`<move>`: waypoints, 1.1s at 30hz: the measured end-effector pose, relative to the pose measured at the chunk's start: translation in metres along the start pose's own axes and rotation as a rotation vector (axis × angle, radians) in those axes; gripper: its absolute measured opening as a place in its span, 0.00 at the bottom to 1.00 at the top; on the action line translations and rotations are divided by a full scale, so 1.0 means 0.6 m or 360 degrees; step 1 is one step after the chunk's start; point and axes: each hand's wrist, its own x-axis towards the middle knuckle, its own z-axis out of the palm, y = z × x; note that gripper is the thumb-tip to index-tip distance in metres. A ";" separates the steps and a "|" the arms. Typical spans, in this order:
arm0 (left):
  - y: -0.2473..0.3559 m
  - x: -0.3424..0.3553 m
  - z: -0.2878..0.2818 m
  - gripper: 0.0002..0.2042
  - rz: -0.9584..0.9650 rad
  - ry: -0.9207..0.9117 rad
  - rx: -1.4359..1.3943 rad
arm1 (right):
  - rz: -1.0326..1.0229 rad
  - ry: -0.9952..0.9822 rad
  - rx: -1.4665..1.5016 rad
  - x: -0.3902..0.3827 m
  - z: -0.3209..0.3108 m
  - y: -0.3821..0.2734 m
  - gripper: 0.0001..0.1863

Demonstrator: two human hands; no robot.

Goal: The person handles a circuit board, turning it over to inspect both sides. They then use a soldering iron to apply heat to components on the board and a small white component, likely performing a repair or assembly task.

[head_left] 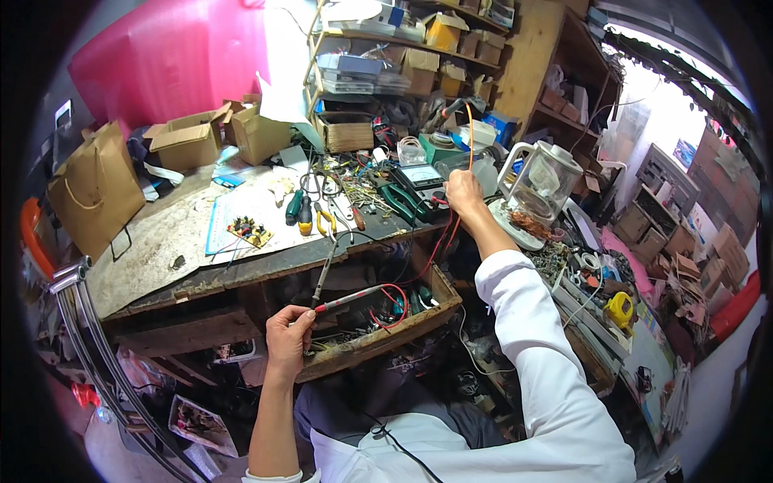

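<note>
My left hand (288, 336) is closed in a pinch at the front of the workbench, holding a red-and-grey test probe (354, 297) and a dark test probe (324, 270) together. Their leads run off the far ends; the red lead (400, 306) loops above the open drawer. My right hand (465, 195) reaches to the back right with its fingers curled round an orange-red wire (472, 138). Right beside those fingers stands an analog multimeter (420, 177). Green-handled pliers (403, 203) lie before the meter. Whether my right fingers also touch the meter is hidden.
An open wooden drawer (385, 342) juts out below the bench. A small circuit board (250, 232) lies on white paper, near screwdrivers (304, 216). A clear blender jug (544, 183) stands beside my right forearm. A yellow tape measure (619, 309) lies on the right. Cardboard boxes (187, 142) line the back.
</note>
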 end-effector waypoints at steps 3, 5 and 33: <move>0.000 0.001 0.000 0.04 -0.0016 -0.0005 -0.0008 | 0.0070 -0.0055 -0.0053 0.012 0.008 0.000 0.14; 0.001 0.001 0.001 0.05 -0.0021 -0.0001 -0.0007 | 0.0132 -0.0044 -0.0037 0.017 0.013 0.003 0.14; 0.006 -0.004 0.004 0.04 -0.0049 -0.0005 -0.0025 | 0.0085 -0.0179 0.0041 0.026 0.012 0.008 0.10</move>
